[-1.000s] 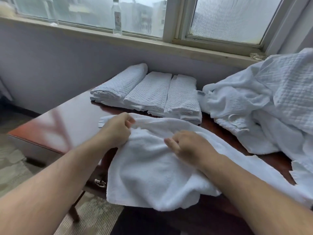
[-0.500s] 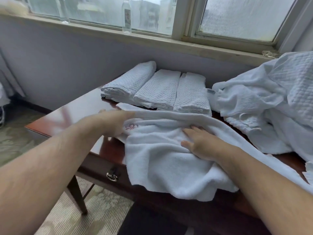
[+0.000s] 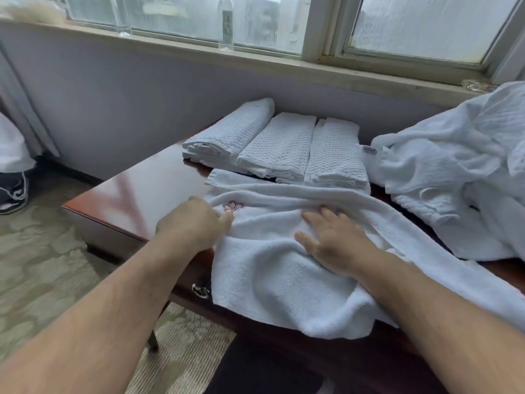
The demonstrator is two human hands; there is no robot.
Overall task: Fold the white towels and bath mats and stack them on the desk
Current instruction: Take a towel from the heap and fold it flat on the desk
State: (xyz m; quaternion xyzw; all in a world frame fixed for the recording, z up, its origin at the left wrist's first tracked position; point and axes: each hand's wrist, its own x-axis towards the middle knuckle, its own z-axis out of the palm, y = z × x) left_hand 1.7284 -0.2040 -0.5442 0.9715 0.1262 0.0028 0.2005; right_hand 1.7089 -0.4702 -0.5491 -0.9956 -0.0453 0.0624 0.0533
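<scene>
Head view: a white towel (image 3: 270,282) lies rumpled across the desk's (image 3: 147,194) near edge, partly hanging over it. The right hand (image 3: 335,240) rests flat with fingers spread on its middle, probably to pin it. The left hand (image 3: 196,223) is curled at its left edge, thumb on top, apparently pinching it to pull the cloth taut. Folded towels (image 3: 284,149) sit behind, out of the way, and an unfolded heap (image 3: 454,180) waits at right.
</scene>
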